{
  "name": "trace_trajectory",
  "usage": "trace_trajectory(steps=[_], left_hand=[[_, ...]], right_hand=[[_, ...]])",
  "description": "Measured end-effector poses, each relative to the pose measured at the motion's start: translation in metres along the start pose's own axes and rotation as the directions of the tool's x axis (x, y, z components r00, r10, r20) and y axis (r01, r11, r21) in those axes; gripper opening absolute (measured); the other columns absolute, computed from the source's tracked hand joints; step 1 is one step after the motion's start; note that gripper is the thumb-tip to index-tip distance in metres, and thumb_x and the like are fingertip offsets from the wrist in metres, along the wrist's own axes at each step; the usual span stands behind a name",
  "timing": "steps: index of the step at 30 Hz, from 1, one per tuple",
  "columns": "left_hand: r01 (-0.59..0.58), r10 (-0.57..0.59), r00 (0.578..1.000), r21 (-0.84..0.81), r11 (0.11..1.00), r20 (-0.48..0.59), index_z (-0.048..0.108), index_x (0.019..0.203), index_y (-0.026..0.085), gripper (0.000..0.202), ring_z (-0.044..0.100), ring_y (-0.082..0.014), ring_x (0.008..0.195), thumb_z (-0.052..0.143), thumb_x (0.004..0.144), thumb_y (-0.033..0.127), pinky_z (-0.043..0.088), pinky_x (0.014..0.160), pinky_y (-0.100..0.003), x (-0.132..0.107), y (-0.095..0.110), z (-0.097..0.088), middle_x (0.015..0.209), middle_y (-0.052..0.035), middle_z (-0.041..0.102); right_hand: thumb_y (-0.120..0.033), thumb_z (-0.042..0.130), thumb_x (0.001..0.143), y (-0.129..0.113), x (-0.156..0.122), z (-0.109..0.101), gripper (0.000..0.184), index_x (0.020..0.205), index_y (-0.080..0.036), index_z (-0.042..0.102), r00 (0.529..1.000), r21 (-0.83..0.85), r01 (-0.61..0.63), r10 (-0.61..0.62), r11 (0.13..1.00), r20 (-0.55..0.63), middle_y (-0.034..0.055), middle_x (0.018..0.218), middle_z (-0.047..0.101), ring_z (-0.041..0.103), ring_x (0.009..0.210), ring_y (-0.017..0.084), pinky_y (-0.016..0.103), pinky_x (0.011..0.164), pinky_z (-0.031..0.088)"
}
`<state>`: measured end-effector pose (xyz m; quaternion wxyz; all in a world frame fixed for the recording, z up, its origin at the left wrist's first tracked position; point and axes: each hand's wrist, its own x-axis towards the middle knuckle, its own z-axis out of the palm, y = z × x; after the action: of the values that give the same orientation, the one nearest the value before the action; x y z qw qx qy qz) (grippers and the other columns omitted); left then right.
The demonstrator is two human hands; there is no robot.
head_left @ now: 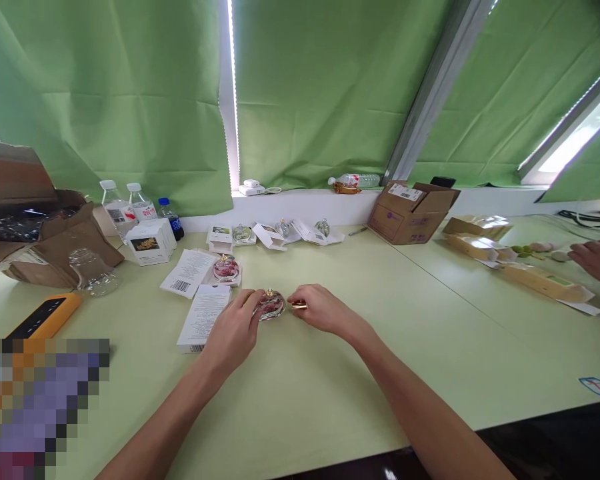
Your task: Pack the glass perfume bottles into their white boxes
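Observation:
My left hand (233, 333) grips a round glass perfume bottle (271, 305) with pink contents and a gold top, holding it from the left side. My right hand (320, 310) is just right of the bottle and pinches a small gold metal piece (299, 305) in its fingertips. A matching round bottle (226, 269) lies in an open white box (237, 280) just beyond my left hand. Two printed leaflets (185, 272) (203, 317) with barcodes lie beside that box, left of my left hand.
Several small glass bottles (282, 228) on white packaging stand along the back of the pale green table (330, 373). Cardboard boxes (413, 213) and a glass jar (93, 272) stand nearby. A co-worker's hand (599, 261) is at the right edge.

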<state>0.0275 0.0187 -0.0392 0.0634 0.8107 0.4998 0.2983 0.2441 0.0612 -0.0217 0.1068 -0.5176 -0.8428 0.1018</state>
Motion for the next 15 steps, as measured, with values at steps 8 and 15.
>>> trace_trajectory(steps=[8, 15], left_hand=[[-0.011, 0.011, 1.0, -0.012, 1.0, -0.002, 0.044, 0.124, 0.026, 0.03, 0.058, -0.0213, 0.108, 0.038, 0.095, 0.024, 0.05, 0.084, -0.034, 0.0001, 0.0007, -0.0013, 0.124, -0.005, 0.055], [0.011, -0.012, 1.0, -0.005, 1.0, -0.017, 0.044, 0.125, 0.027, 0.03, 0.057, -0.021, 0.11, 0.038, 0.095, 0.025, 0.049, 0.084, -0.034, -0.0015, 0.0032, -0.0025, 0.125, -0.0039, 0.055]], right_hand=[[-0.01, 0.053, 0.077, 0.0014, 0.0022, 0.0044, 0.022, 0.083, -0.021, 0.071, 0.998, 0.058, 0.06, -0.06, 0.997, -0.004, 0.0035, 0.087, 0.069, 0.061, 0.079, 0.017, 0.024, 0.068, 0.039], [-0.015, 0.056, 0.079, 0.0039, 0.0015, 0.0061, 0.02, 0.095, -0.02, 0.067, 0.999, 0.039, 0.022, -0.02, 0.999, -0.041, 0.0045, 0.096, 0.069, 0.06, 0.086, 0.018, 0.025, 0.069, 0.04]])
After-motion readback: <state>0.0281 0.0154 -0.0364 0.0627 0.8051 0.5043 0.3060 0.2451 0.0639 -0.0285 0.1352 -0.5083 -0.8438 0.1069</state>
